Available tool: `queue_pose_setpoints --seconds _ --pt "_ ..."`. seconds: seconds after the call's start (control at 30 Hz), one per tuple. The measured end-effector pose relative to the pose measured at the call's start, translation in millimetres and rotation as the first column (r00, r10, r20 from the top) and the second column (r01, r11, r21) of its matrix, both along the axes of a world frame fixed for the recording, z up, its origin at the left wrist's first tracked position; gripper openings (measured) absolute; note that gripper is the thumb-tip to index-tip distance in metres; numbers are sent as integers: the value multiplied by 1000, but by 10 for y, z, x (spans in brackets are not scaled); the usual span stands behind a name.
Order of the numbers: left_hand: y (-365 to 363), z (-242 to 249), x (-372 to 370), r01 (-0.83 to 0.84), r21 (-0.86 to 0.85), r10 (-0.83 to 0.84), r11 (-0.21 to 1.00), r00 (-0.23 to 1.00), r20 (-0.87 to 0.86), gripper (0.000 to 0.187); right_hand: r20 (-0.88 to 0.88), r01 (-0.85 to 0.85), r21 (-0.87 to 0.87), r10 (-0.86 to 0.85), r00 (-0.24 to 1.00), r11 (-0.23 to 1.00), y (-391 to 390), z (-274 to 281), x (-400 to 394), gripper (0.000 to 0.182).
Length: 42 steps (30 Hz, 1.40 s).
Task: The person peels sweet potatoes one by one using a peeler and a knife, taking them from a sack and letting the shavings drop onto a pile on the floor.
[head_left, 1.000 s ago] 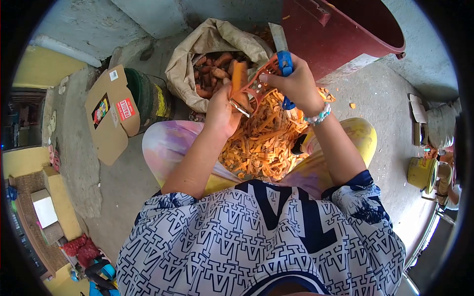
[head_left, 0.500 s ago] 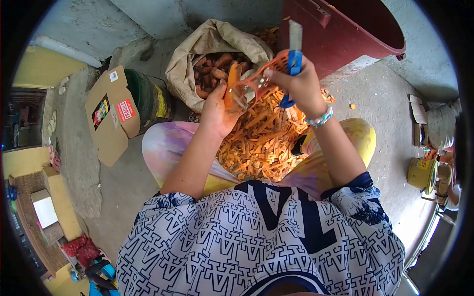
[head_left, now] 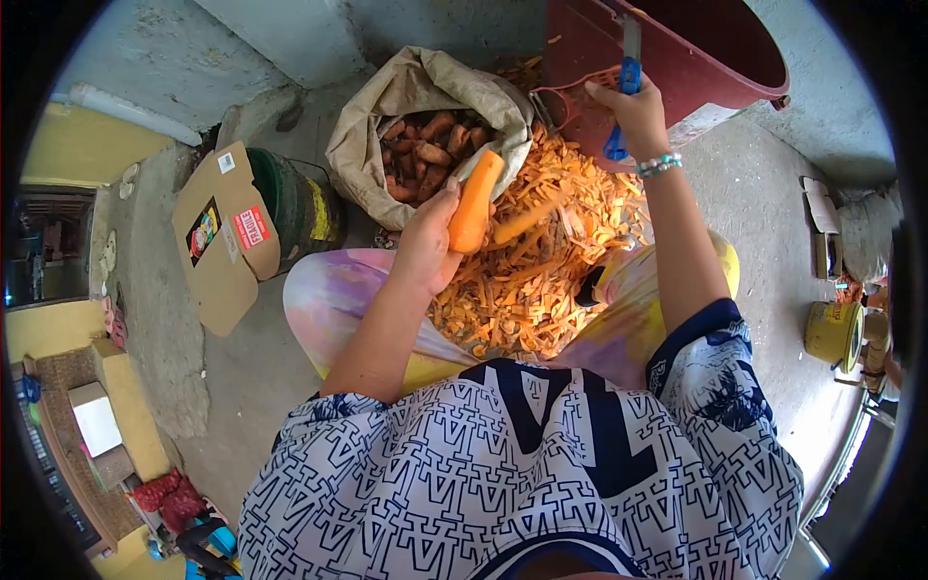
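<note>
While a bright orange carrot [head_left: 474, 208] is grasped in the left hand [head_left: 423, 242], beside the open sack [head_left: 362, 145], a peeler [head_left: 541, 104] and a blue-handled knife [head_left: 630, 75] are clasped together in the right hand [head_left: 646, 116], before the red bin [head_left: 696, 72]. The carrot's visible side looks fully bared (its underside cannot be seen), and peelings [head_left: 522, 300] are heaped between the legs, whereas many rough, apparently unpeeled carrots [head_left: 432, 153] are left in the sack. Compared with the earlier frame, the peeler has been moved away from the carrot, and a blurred strip [head_left: 527, 219] is now seen over the heap.
</note>
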<state>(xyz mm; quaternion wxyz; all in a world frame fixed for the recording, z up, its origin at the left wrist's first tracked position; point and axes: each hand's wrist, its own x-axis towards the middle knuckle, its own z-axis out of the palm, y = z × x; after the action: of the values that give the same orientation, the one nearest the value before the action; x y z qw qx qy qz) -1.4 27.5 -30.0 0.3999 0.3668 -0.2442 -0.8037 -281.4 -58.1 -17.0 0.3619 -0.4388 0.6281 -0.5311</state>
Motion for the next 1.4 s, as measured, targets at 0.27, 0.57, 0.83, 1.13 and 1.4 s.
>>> queue_pose_setpoints --seconds 0.27,0.57,0.83,1.13,1.4 --pt "-58 -34 -137 -27 -242 112 970 933 343 43 -45 -227 -75 224 974 971 409 242 562 24" --pt "-103 -2 -14 -61 141 91 988 971 -222 39 223 -314 -135 338 915 940 523 265 606 28" --pt "-57 143 -224 -167 119 184 979 972 -146 33 -9 -398 -63 398 917 915 631 274 876 25" --pt "11 13 -15 122 2 -121 992 983 -140 39 -43 31 -59 -33 999 998 -7 8 3 21" --pt "3 117 -209 -174 -67 184 982 968 173 49 -19 -270 -61 270 963 961 532 276 827 31"
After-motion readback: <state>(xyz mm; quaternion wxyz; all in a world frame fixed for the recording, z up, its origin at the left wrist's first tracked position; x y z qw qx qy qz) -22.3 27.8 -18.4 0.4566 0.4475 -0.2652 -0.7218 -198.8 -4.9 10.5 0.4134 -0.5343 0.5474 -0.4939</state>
